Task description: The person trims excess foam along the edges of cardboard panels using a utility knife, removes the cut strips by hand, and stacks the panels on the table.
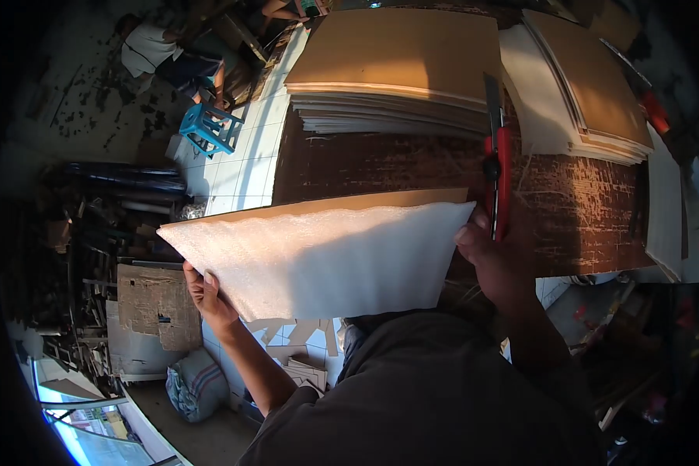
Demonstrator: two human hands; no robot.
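A brown board faced with white foam sheet (318, 264) is held up in front of my body, its wavy foam face towards me and a strip of brown showing along the top edge. My left hand (210, 299) grips its lower left edge, thumb on the foam and fingers behind. In my right hand (501, 260) is a red utility knife (499, 179), blade out and pointing away from me. The right thumb also lies at the board's right corner; whether it pinches the board is hard to tell.
Brown boards with white layers are stacked (396, 54) on the scratched dark table (582, 210). A second stack (598, 85) stands at right. On the tiled floor are a blue stool (210, 128), a seated person (159, 50) and a bundled sack (198, 384).
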